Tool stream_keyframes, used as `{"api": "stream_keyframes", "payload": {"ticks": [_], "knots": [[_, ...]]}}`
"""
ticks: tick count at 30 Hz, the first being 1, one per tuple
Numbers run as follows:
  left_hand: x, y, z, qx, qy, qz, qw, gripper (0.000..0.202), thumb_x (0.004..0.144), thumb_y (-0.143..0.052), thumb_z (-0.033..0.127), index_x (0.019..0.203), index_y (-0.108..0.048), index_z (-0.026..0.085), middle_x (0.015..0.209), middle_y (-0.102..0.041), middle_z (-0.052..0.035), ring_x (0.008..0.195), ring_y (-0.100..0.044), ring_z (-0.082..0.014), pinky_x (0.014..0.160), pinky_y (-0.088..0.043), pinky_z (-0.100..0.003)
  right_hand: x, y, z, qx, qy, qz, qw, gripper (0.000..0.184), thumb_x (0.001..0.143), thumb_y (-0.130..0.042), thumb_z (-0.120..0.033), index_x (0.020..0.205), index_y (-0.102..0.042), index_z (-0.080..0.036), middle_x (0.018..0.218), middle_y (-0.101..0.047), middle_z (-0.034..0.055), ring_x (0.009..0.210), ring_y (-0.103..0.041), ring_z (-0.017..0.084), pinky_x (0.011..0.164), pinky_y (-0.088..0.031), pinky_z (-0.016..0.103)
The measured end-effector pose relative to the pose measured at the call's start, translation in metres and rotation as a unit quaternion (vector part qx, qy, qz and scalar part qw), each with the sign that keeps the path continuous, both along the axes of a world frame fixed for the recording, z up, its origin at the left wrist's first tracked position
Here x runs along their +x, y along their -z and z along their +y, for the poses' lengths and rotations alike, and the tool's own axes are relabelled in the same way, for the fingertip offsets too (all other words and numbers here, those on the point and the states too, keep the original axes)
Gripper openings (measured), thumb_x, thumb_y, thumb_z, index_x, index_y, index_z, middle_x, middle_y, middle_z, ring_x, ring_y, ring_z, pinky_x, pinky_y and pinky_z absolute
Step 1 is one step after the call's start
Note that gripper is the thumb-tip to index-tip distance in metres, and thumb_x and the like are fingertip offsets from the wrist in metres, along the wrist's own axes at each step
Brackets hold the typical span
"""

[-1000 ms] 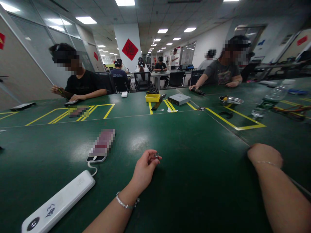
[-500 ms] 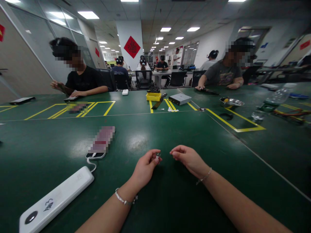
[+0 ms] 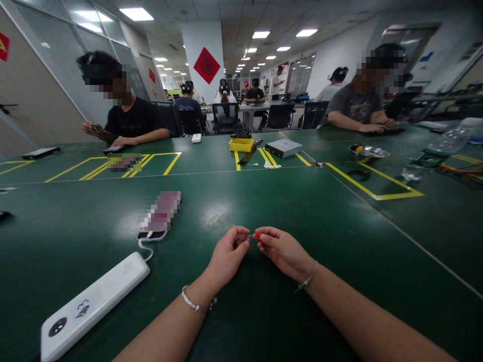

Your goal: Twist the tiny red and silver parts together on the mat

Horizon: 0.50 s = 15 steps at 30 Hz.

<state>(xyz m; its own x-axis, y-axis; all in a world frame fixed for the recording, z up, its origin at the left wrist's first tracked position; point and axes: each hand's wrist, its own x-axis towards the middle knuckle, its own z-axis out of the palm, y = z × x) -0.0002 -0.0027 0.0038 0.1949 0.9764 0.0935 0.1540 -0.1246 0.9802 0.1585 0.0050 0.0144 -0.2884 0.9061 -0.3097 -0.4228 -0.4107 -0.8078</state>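
Over the green table (image 3: pixel 302 221), my two hands meet at the middle. My left hand (image 3: pixel 227 253) pinches a tiny silvery metal part (image 3: pixel 248 237) between thumb and fingertips. My right hand (image 3: pixel 284 250) is closed in a pinch on a small red piece (image 3: pixel 255 236), which touches or nearly touches the metal part. Both wrists wear thin bracelets.
A white power bank (image 3: pixel 92 305) lies at the near left, cabled to a phone (image 3: pixel 161 213). Farther off stand a yellow bin (image 3: pixel 241 144), a grey box (image 3: pixel 284 148), a metal dish (image 3: pixel 368 151) and a plastic bottle (image 3: pixel 439 148). People sit around the far sides.
My right hand swung in from the far right of the table to meet my left hand, and a small red piece now shows in its fingertips. My left hand barely moved.
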Motion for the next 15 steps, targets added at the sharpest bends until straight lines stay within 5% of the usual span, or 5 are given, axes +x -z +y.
{"api": "stream_keyframes", "payload": {"ticks": [8,15], "knots": [[0.0017,-0.0022,0.0009,-0.037,0.022,-0.040,0.998,0.024,0.076,-0.051,0.020,0.099,-0.053,0.017,0.084,-0.060,-0.0030,0.078,-0.057,-0.0143,0.073,-0.043,-0.028,-0.0031,0.0066,0.0016,0.084,0.043,-0.082,0.992,0.024,0.060,-0.068,-0.026,0.080,-0.062,-0.015,0.078,-0.062,0.0015,0.064,-0.053,0.008,0.066,-0.042,0.025],[0.0013,-0.0041,-0.0002,-0.049,0.029,-0.044,0.997,0.013,0.074,-0.054,0.020,0.086,-0.053,0.016,0.079,-0.062,-0.0027,0.072,-0.058,-0.0133,0.066,-0.044,-0.026,-0.0057,0.0028,-0.0018,0.122,0.050,-0.140,0.981,0.021,0.062,-0.065,-0.029,0.077,-0.062,-0.015,0.070,-0.062,0.0007,0.060,-0.053,0.009,0.061,-0.041,0.025]]}}
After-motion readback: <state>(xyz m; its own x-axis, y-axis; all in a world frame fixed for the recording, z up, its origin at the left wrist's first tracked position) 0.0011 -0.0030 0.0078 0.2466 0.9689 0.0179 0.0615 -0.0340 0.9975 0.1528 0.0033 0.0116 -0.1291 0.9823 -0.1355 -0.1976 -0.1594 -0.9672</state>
